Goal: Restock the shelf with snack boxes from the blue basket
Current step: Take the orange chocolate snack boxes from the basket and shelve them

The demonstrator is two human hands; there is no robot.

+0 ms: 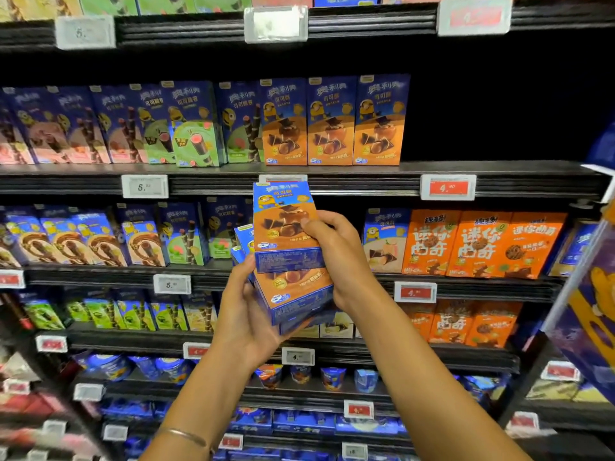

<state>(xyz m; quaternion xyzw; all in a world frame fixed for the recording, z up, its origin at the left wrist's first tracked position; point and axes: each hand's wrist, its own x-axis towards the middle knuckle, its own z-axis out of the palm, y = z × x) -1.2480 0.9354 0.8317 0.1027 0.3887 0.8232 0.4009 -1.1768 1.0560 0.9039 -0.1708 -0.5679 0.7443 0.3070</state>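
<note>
At the centre of the frame, an upright snack box (283, 221) is pinched by the right grip (336, 251), with the thumb on its orange front and the fingers curled behind. Just below, touching it, a tilted stack of boxes (293, 294) is cradled by the left grip (246, 314), curled round its underside. Three matching boxes (332, 121) are stood side by side on the shelf (466, 169) at upper centre.
</note>
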